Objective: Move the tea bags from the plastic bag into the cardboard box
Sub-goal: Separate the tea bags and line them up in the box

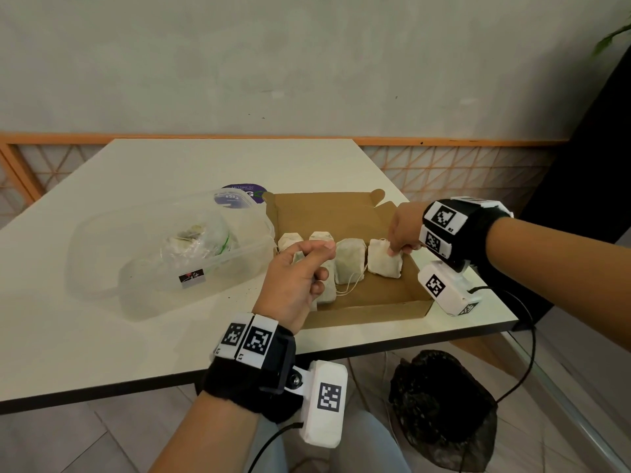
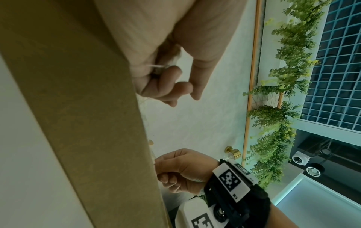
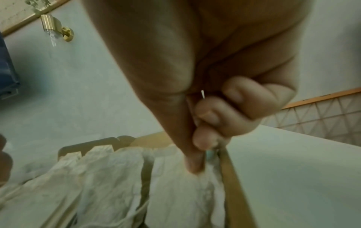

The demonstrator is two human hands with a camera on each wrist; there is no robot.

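An open cardboard box lies on the table and holds several tea bags in a row, one of them in the middle. My right hand pinches the top corner of the rightmost tea bag, which rests on the box floor; in the right wrist view the fingers are curled above that bag. My left hand hovers over the box's left part with fingers curled around a tea bag; a string shows in the hand. The crumpled plastic bag lies to the left.
The plastic bag sits inside a clear plastic container left of the box. A purple round sticker lies behind them. The white table ends just in front of the box. A black bag stands on the floor below.
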